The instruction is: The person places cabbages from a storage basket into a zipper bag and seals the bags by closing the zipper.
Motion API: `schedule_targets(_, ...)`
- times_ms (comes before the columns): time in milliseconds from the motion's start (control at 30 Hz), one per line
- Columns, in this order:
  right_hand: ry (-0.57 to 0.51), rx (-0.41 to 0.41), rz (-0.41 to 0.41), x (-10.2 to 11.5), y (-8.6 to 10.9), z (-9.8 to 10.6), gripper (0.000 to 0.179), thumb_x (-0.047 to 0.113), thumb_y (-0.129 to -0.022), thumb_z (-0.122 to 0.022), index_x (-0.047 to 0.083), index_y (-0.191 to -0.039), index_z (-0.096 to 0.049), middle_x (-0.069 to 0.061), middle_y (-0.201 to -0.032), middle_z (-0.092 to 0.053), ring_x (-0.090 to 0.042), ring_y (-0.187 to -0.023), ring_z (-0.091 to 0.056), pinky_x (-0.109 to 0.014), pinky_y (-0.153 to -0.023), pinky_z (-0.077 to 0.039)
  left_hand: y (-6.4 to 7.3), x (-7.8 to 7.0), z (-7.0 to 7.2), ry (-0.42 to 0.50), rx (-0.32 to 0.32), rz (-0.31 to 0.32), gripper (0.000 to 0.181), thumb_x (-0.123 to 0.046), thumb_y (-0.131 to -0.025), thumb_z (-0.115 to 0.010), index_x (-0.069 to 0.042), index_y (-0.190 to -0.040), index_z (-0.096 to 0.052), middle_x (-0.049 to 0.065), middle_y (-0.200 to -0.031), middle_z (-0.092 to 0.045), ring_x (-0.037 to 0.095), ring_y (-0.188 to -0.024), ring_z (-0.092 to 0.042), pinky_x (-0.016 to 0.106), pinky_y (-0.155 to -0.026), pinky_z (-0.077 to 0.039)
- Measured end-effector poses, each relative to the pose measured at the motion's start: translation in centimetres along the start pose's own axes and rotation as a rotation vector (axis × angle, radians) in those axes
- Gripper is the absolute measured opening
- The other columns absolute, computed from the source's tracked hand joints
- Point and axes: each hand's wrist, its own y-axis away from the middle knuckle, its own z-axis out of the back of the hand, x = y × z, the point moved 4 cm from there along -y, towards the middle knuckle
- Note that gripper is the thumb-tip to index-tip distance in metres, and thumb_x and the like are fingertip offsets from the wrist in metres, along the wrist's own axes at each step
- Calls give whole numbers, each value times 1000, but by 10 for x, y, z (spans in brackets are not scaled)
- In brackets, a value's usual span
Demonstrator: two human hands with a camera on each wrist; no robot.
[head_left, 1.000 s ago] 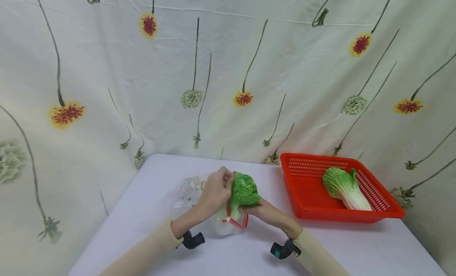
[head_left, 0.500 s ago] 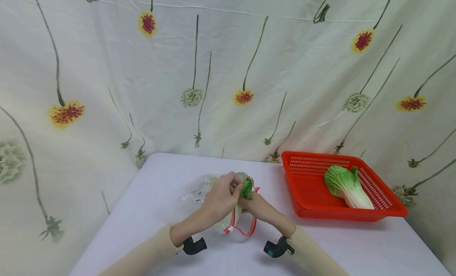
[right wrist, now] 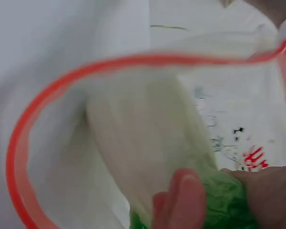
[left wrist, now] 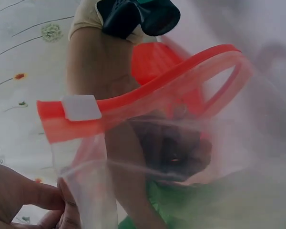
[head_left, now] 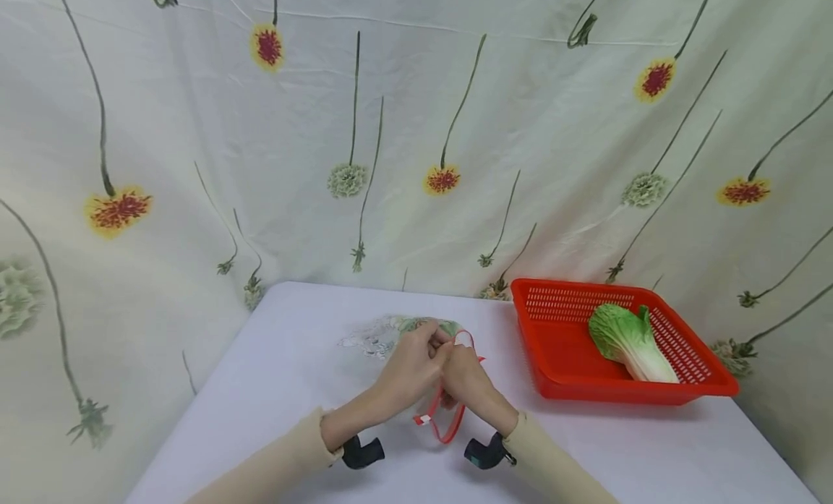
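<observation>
My left hand (head_left: 411, 365) pinches the edge of a clear zip bag (left wrist: 88, 167) beside its mouth. A red zip strip (left wrist: 148, 88) with a white slider (left wrist: 81, 108) borders the opening, which gapes wide. My right hand (head_left: 467, 377) reaches through that opening and shows through the film in the left wrist view. In the right wrist view its fingers (right wrist: 183, 198) grip the leafy green end of a napa cabbage (right wrist: 138, 138), whose pale stalk lies inside the bag. From the head view, the hands cover most of the cabbage.
A red plastic basket (head_left: 553, 385) stands on the right of the white table (head_left: 293, 316), holding another napa cabbage (head_left: 631, 343). Printed bag film (head_left: 371, 338) spreads to the left of my hands. A flowered curtain (head_left: 390, 222) hangs behind the table.
The cabbage has gone from the bag's mouth down inside it, and my right hand has followed it leftward into the bag. My left hand has kept hold of the edge, shifting slightly right.
</observation>
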Motion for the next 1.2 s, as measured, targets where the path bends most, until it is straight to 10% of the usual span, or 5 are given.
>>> schedule_targets(167,-264,124,-221,4,14,10,42,32,-94,-59,-6,-112,-62,-5,-51,-61,-16,-38,-60,-30,-42,-52,-2,2,14,39,-30,14,8,-9,-94,-58,-2,-94,-62,9,-79,-65,9,-57,-54,22,-46,-46)
schedule_targets(400,-119,54,-199,3,28,46,38,36,-91,-66,4,-71,-63,-2,-50,-56,-13,-38,-56,-25,-43,-51,-4,5,24,47,-64,20,6,-8,-93,-61,-3,-94,-62,12,-77,-66,9,-55,-51,20,-43,-39)
schedule_targets(700,-139,-56,-274,-27,17,52,35,23,-88,-71,2,-106,-51,-17,-75,-67,-16,-44,-60,-28,-43,-53,-3,3,23,-3,-52,-10,5,-8,-91,-63,-3,-91,-63,9,-81,-69,9,-62,-54,20,-49,-44)
schedule_targets(1000,-306,-93,-261,-43,9,46,12,8,-89,-66,0,-97,-62,-12,-78,-67,-19,-56,-68,-31,-51,-57,3,6,19,-59,-12,4,7,-9,-89,-66,-9,-91,-60,1,-78,-64,8,-65,-54,19,-53,-46)
schedule_targets(1200,-358,-142,-231,-44,9,49,10,6,-88,-67,-3,-91,-64,-11,-75,-67,-20,-59,-68,-35,-55,-58,26,-2,15,-338,165,-76,24,-20,-80,-77,-15,-81,-53,-8,-67,-54,2,-58,-46,16,-50,-40)
